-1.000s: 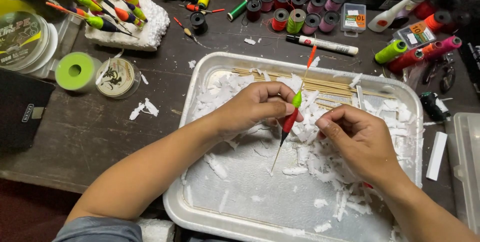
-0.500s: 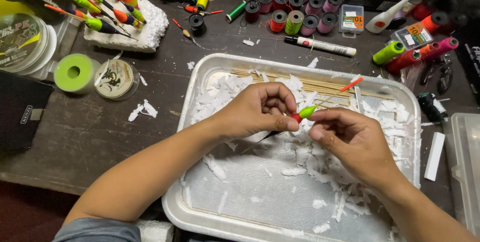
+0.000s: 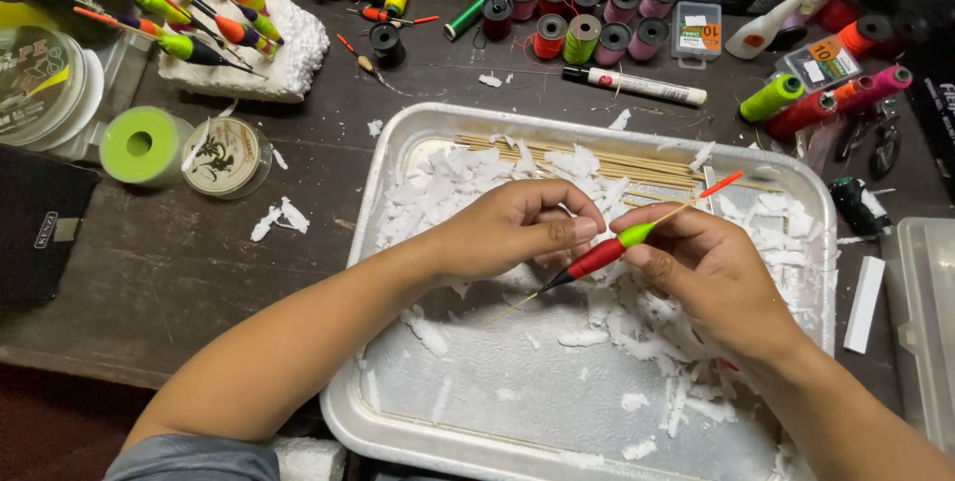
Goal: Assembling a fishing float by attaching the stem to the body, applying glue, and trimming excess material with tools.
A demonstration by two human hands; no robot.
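Two hands meet over a metal tray on a dark table, both pinched shut on one slim fishing float. The left hand curls its fingertips around the float's red lower body, and the right hand grips the bright green upper part from below. The float lies tilted across the tray, its thin stem pointing down and left, its orange-tipped antenna rising up and right. By the look of it, shaping and painting are done: the body is smooth, spindle-shaped, cleanly banded red and green. What finishing is left I cannot tell. White foam shavings litter the tray, thickest along its far side, and a bundle of thin wooden sticks lies there, seemingly unused stock. Finished floats stand stuck in a white foam block at the far left, beside rows of coloured thread spools.
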